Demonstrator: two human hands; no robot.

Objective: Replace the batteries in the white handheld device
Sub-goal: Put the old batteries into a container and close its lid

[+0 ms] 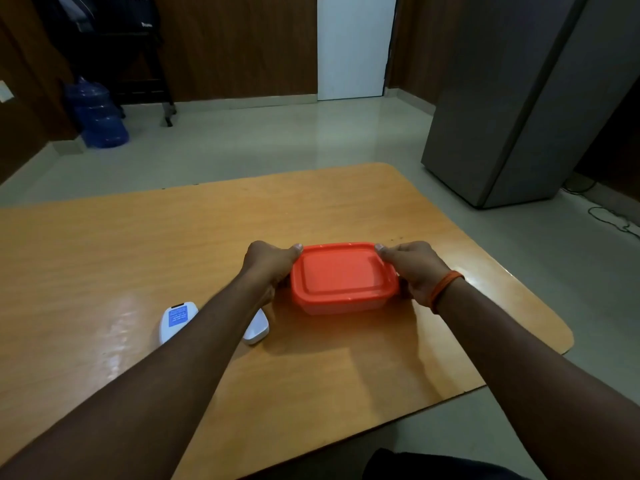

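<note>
A box with an orange lid (341, 276) stands on the wooden table (138, 244). My left hand (268, 263) grips its left side, thumb on the lid's far left corner. My right hand (414, 268), with an orange band at the wrist, grips its right side, thumb on the far right corner. The white handheld device (176, 322) lies on the table to the left, with a blue label facing up. My left forearm crosses over it and hides its middle; a white end (257, 329) shows on the other side of the arm. No batteries are visible.
The table's rounded right edge (561, 337) is close to my right arm. Beyond the table are a grey cabinet (512, 109) at the right, a blue water jug (95, 112) at the far left and a white door (353, 46) at the back.
</note>
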